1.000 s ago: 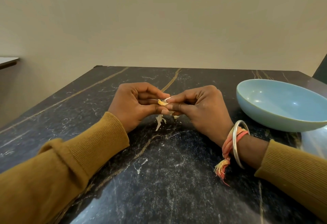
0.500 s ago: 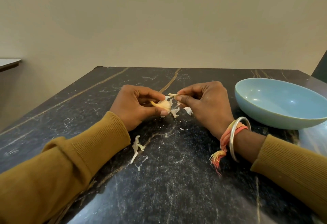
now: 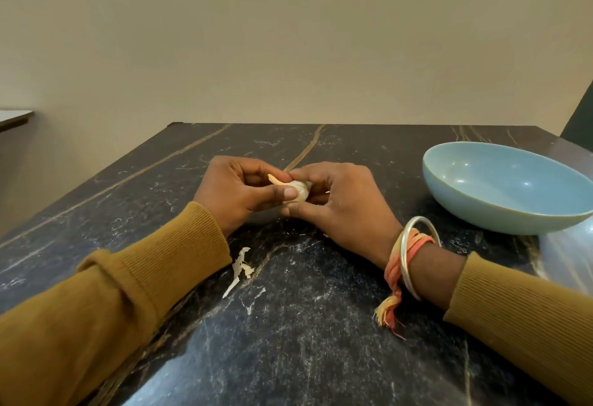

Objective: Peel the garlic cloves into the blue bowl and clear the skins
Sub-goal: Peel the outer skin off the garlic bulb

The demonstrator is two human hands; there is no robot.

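Note:
A pale garlic clove (image 3: 296, 192) with a yellowish tip sits between both hands over the middle of the dark marble table (image 3: 305, 325). My left hand (image 3: 239, 194) pinches it, thumb on its front. My right hand (image 3: 343, 203) grips it from the right, fingers curled round it. A strip of torn skin (image 3: 240, 269) lies on the table just in front of my left wrist. The blue bowl (image 3: 510, 187) stands at the right, nothing visible inside it.
A beige wall rises behind the table's far edge. A light shelf corner (image 3: 14, 117) shows at the far left. A dark object (image 3: 580, 120) stands at the right edge behind the bowl. A pale reflective patch (image 3: 568, 255) lies below the bowl.
My hands parted half a second ago, dropping bits of skin, and have closed together on the clove again. One strip of skin came to lie near my left wrist.

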